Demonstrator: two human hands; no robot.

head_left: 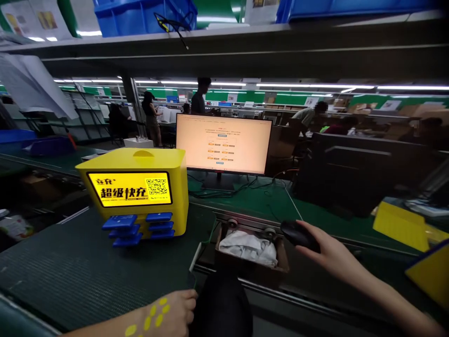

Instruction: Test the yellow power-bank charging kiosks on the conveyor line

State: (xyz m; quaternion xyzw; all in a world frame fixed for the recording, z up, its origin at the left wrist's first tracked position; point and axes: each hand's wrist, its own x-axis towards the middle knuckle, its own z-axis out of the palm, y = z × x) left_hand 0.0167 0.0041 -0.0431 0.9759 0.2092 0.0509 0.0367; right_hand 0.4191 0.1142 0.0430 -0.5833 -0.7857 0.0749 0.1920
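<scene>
— Head view first: which containers show, and what sits in them?

— A small brown box (251, 262) stands in a gap at the edge of the dark green surface (87, 271), with a crumpled white cloth (249, 247) in it. On the overhead shelf (224, 42) stand blue bins (143, 16); what they hold cannot be seen from below. The yellow charging station (136, 189) on the surface is a container of a kind too: blue power banks (136, 228) stick out of its front slots, under a lit screen with a QR code.

— And the person's hands?

— The right hand (329, 255) rests on a black mouse (298, 234) just right of the box, fingers curved over its back and closed around it. The left hand (171, 313) lies at the near edge of the surface, close to the box's left corner. It bears yellow marks on its back, and its fingers are curled under; whether they pinch anything cannot be told.

— What is hidden or hard to read?

— A dark rounded shape (222, 304) at the bottom centre covers the box's front; what it is cannot be told. The monitor (223, 144) behind glows, its text too small to read. Yellow pieces (403, 224) at the right are cut by the frame edge. People in the background are dim and blurred.
</scene>
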